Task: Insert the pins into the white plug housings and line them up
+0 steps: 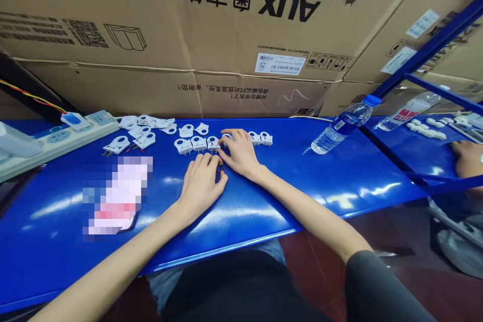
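Note:
Several small white plugs (pixel 198 143) with metal prongs lie in a row on the blue table (pixel 264 201). My right hand (pixel 240 152) rests at that row with its fingers curled on a white plug (pixel 226 137). My left hand (pixel 202 182) lies just in front of the row, fingers bent and pinched near a small red-tipped thing that I cannot make out. More white plugs (pixel 141 133) lie in a loose group further left.
A white power strip (pixel 64 136) with a blue plug sits far left. A blurred white and pink object (pixel 118 196) lies front left. A water bottle (pixel 345 123) lies on its side at right. Cardboard boxes (pixel 226 35) wall the back. Another person's hand (pixel 468 158) shows far right.

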Tool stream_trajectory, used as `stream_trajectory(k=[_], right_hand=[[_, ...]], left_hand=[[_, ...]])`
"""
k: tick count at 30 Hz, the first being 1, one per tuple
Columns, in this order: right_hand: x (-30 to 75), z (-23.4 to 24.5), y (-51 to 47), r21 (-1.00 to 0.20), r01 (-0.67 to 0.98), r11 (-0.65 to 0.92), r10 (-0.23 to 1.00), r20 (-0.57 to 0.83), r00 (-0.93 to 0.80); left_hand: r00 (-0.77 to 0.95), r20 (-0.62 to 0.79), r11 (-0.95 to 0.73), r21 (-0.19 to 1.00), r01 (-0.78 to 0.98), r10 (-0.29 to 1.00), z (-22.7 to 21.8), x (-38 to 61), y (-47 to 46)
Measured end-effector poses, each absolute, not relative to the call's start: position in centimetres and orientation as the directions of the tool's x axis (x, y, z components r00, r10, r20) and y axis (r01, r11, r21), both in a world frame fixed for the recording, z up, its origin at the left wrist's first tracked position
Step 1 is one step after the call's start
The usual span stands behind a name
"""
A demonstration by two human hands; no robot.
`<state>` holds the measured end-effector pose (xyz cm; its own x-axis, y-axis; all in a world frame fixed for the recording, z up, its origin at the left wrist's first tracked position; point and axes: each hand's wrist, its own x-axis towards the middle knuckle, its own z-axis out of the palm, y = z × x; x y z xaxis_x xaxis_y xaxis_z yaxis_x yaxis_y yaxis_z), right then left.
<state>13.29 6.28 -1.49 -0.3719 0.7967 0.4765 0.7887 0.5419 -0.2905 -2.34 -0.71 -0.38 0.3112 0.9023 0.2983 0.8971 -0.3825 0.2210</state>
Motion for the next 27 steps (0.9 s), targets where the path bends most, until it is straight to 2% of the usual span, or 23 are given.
stream_trajectory(k=[9, 16, 23, 27], right_hand=[[13.0, -1.3, 6.2, -0.32, 0.776, 0.544, 0.798, 0.483, -0.361], [12.8, -0.7, 6.8, -0.289, 0.71, 0.642, 0.737, 0.487, -0.468], [11.0, 0.0, 8.4, -0.21, 0.709, 0.673, 0.722, 0.393, -0.569], [10.0, -0.2, 8.9, -0.209, 0.712, 0.67, 0.73, 0.364, -0.579]], left_hand=[[0.309, 0.324, -0.395, 0.249, 0.884, 0.894, -0.4, -2.4, -0.7], [0.361, 0.407, -0.466, 0.194, 0.863, 0.839, -0.5, -2.3, -0.8], [0.433, 0.546, -0.625, 0.228, 0.747, 0.717, 0.0, -2.1, -1.2], [0.442, 0.628, -0.691, 0.219, 0.689, 0.64, 0.3, -2.1, -1.4]])
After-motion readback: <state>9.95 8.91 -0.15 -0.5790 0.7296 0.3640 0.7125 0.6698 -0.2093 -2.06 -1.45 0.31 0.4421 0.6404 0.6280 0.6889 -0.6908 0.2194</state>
